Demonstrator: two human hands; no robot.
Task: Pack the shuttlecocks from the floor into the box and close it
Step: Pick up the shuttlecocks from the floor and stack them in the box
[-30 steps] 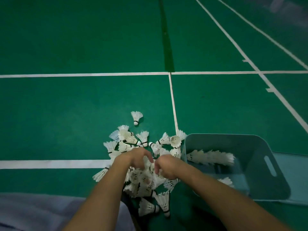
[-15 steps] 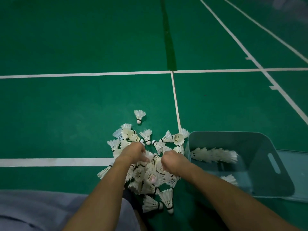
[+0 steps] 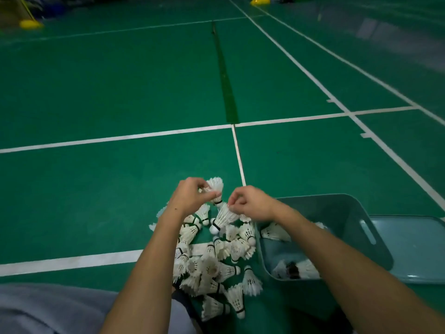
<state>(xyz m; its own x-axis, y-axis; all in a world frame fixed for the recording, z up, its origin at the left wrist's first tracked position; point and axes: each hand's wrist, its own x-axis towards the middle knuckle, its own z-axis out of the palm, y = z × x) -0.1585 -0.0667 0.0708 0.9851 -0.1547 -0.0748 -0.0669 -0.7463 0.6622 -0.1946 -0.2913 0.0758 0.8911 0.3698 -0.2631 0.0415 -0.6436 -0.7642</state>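
Feathered conical shuttlecocks (image 3: pixel 222 216) beside smooth box (image 3: pixel 346 213)

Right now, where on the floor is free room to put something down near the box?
Bare floor lies beyond the box, up to the white lines. Left of the box, the shuttlecock pile crowds the floor; the lid borders its right.

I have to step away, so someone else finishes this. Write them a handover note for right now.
Left hand: pinches a shuttlecock, raised above the pile.
Right hand: pinches a second shuttlecock by its feathers, cork hanging down.
Box: open, right of the pile, with a few shuttlecocks already inside.
Lid: flat on the floor, right of the box.
Left to do: most of the pile is not yet packed; drop in the two held, load the rest, then fit the lid.
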